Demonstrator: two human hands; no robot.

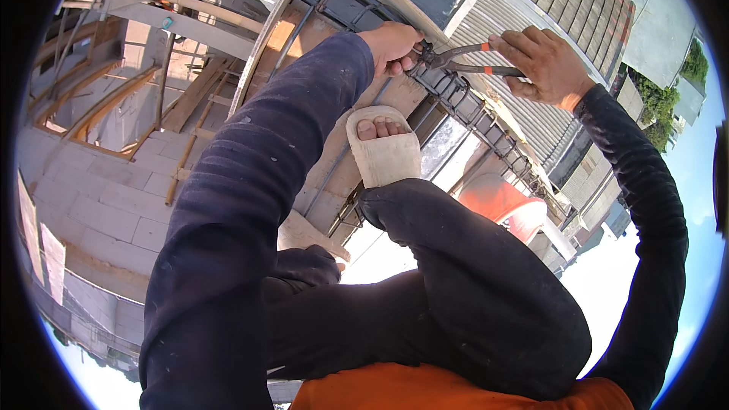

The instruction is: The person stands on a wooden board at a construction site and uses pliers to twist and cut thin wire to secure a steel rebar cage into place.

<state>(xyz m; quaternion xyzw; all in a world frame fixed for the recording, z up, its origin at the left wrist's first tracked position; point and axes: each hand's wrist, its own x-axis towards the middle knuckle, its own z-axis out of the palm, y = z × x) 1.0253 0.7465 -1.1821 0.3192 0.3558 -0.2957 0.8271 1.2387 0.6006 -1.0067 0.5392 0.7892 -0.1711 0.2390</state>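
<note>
My right hand (548,67) grips the spread handles of a pair of pincers (433,59), dark metal with orange bands on the handles. The jaws point left, at the end of a cage of steel reinforcing bars (457,96). Right beside the jaws, my left hand (389,44) is closed with its fingers curled by the bars. Whatever lies between those fingers is too small or hidden to name. Below the hands, my foot in a pale sandal (387,148) rests near the cage.
An orange bucket (493,199) stands by the cage on the right. Wooden formwork (262,49) and a floor opening with planks and poles lie left, beside a pale block surface (114,197). Corrugated roofing (524,19) spreads beyond the cage. Open drops show below my legs.
</note>
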